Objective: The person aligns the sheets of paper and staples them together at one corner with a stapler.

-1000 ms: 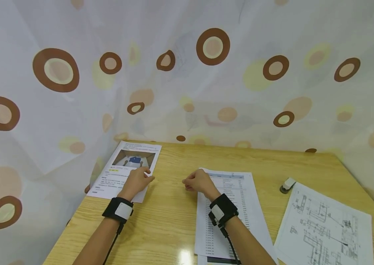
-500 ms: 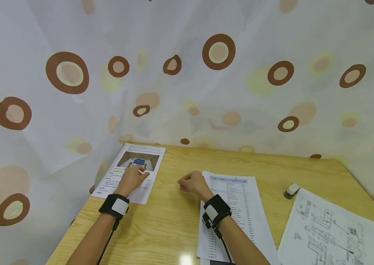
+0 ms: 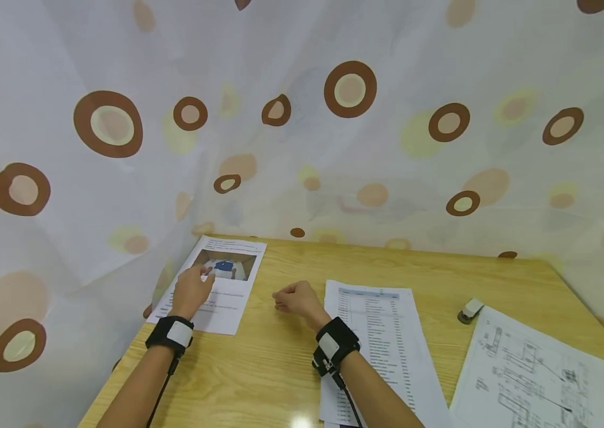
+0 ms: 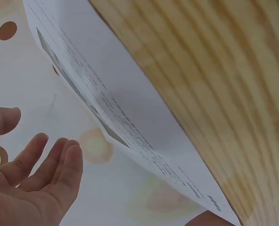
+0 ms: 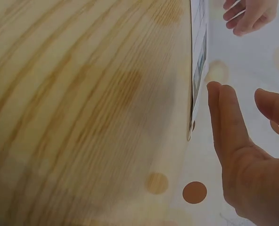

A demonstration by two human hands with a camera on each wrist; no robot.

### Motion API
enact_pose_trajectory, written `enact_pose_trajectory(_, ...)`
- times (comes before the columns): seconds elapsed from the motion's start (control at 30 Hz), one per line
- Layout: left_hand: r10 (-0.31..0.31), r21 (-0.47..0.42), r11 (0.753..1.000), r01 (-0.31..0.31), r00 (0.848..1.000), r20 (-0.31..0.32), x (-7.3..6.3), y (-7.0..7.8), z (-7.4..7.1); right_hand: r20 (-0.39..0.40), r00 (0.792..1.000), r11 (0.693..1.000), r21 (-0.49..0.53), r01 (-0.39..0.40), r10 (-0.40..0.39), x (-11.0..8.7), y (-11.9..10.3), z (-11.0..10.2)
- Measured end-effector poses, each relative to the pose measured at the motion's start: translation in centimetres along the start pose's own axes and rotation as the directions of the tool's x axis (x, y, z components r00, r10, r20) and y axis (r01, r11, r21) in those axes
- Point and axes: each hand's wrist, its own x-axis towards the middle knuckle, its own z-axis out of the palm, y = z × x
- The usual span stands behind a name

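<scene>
My left hand (image 3: 191,291) hovers over a printed sheet (image 3: 227,303) with a photo of a blue garment, at the table's far left. In the left wrist view its fingers are loosely bent, with a gap to the thumb and nothing between them. To the left of a stack of list sheets (image 3: 377,333), my right hand (image 3: 298,299) hangs above bare wood. Its fingers look nearly straight in the right wrist view, thumb apart, holding nothing. Both wrists wear black straps with cables.
Technical drawing sheets (image 3: 537,374) lie at the right, with a small silver and black clip-like object (image 3: 470,310) at their upper left corner. A dark item shows slightly under the list sheets. Behind the wooden table (image 3: 280,368) hangs a spotted curtain (image 3: 302,142).
Both hands have drifted left. My left hand is now further over the photo sheet, and my right hand has moved off the list sheets' edge. The papers stay put; the head view shifted slightly.
</scene>
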Motion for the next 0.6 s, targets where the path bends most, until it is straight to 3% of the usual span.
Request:
enact_pose_trajectory(0.13, -0.037, 0.049, 0.998, 0.037, 0.999, -0.004, 0.0, -0.8, -0.4, -0.007, 1.000, 1.000, -0.003, -0.003, 0.002, 0.2, -0.1, 0.8)
enact_pose_trajectory(0.33, -0.028, 0.093, 0.995, 0.030, 0.999, -0.027, -0.2, -1.5, -0.9, -0.023, 0.999, 0.995, -0.093, -0.037, 0.035, 0.5, 0.0, 1.4)
enact_pose_trajectory(0.6, -0.013, 0.085, 0.996, 0.008, 0.999, 0.050, -0.3, -1.9, -1.1, 0.045, 0.990, 0.978, 0.160, -0.137, 0.131, 1.1, 0.6, 2.0)
